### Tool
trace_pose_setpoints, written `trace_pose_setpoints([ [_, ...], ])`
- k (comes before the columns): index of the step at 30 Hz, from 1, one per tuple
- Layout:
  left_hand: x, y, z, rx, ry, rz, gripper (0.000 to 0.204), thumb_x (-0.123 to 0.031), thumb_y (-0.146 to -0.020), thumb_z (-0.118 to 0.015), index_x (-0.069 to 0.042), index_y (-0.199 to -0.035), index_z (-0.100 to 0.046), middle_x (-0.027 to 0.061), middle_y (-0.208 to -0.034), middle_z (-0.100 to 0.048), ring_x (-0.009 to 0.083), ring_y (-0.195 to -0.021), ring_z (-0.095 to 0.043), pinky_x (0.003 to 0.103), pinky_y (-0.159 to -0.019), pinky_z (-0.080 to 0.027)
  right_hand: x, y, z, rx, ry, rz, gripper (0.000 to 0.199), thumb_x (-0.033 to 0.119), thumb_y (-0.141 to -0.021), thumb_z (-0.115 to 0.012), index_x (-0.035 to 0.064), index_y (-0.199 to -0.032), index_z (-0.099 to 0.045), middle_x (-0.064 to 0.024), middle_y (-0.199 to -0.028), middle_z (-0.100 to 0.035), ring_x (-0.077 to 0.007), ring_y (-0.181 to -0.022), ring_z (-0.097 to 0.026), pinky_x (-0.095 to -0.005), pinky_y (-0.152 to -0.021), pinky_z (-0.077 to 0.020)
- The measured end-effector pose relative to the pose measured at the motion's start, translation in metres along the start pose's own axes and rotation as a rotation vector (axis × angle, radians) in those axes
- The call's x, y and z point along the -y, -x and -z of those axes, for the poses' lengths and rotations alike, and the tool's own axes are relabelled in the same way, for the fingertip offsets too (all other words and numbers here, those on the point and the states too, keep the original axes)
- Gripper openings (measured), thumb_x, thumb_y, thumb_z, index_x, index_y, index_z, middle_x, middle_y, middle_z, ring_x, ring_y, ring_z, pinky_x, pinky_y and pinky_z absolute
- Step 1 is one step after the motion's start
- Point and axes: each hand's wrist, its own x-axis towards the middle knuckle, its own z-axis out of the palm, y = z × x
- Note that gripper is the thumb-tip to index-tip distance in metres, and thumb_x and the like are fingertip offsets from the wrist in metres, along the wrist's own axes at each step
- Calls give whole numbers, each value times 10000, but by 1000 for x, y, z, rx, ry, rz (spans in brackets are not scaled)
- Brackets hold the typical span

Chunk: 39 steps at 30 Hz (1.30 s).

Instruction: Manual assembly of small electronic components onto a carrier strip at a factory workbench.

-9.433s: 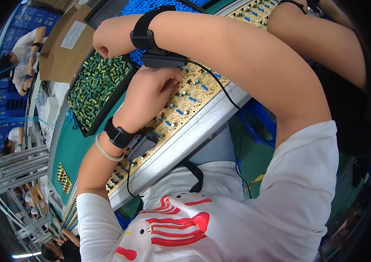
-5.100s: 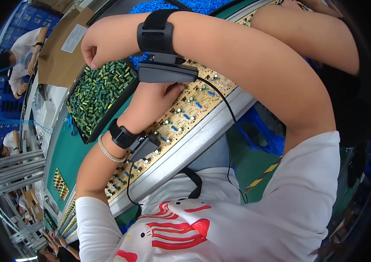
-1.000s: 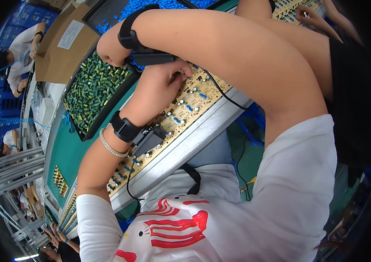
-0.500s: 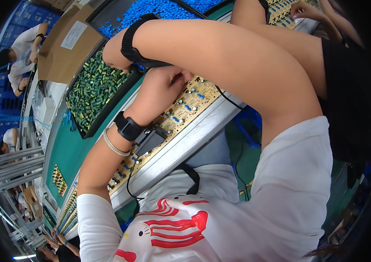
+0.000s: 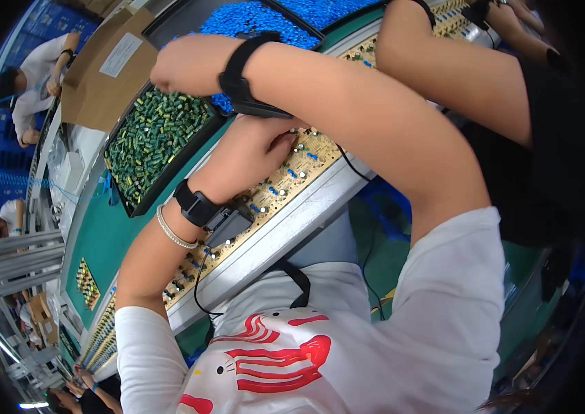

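1 low-hanging wrist unit (image 5: pixel 259 108), upper centre, could jolt circuit boards (image 5: pixel 285 185); left hand (image 5: pixel 243 155) and right hand (image 5: pixel 189 65) look curled, contents hidden.

Approx. 3 blk trays (image 5: pixel 180 161), 1 bracelet (image 5: pixel 167 232)

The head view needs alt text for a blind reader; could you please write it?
A person's left hand is at tan circuit boards, the right hand by a black tray of green cylinders; blue pieces lie beyond.
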Motion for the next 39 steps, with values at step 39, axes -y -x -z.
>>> trace_pose_setpoints([
  [39,67,2,42,-461,-277,63,144,-110,-881,-613,-54,-939,-733,134,-860,-707,339,-890,-653,461,-848,-510,70,213,29,-11,-366,-604,82,69,-884,-667,-8,-914,-673,-137,-793,-642,-272,-696,-607,-344,-637,-473],
])
